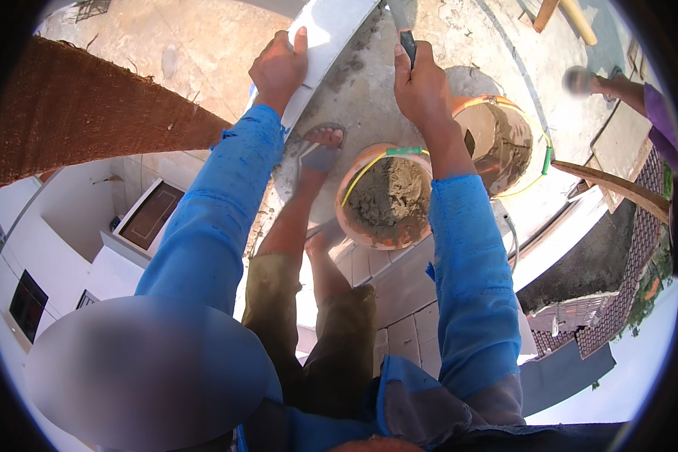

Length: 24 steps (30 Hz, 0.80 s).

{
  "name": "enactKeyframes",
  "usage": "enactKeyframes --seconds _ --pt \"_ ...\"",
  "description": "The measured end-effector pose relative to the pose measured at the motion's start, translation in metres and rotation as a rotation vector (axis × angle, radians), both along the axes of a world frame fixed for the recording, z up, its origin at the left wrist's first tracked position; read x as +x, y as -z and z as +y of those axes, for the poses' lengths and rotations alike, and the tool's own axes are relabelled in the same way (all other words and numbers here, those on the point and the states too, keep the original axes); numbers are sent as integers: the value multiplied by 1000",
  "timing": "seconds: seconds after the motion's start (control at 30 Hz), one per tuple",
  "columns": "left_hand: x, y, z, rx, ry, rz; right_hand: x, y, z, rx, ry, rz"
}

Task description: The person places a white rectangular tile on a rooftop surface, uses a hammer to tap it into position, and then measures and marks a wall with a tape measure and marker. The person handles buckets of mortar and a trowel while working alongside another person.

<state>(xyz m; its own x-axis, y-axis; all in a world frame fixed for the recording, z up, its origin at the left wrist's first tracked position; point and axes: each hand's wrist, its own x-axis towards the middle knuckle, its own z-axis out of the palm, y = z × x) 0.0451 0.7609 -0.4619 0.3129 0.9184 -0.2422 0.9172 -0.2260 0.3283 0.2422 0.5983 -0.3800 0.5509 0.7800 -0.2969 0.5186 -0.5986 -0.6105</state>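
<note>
My left hand is closed over the near end of a long white slab at the top centre, its thumb along the upper face. In my right hand is a tool with a black handle and a grey metal blade. The blade's far end is cut off by the picture's edge, so its kind is unclear. Below and between my forearms stands an orange bucket of grey mortar. A second orange bucket, also with mortar inside, sits right of my right wrist.
A rough reddish-brown beam juts in from the left. My sandalled foot is beside the nearer bucket. At the far right are another person's purple clothing and a wooden handle. Wooden poles lie at the upper right.
</note>
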Motion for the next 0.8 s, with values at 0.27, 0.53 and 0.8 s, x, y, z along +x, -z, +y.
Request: enactKeyframes --seconds 0.27,0.53,0.8 --pt "0 1 -2 32 27 0 -14 9 -11 -9 -16 49" --pt "1 3 -2 15 20 -6 -10 15 -17 -44 -46 63" --pt "7 -2 0 -23 11 24 -18 8 -17 -29 -20 82"
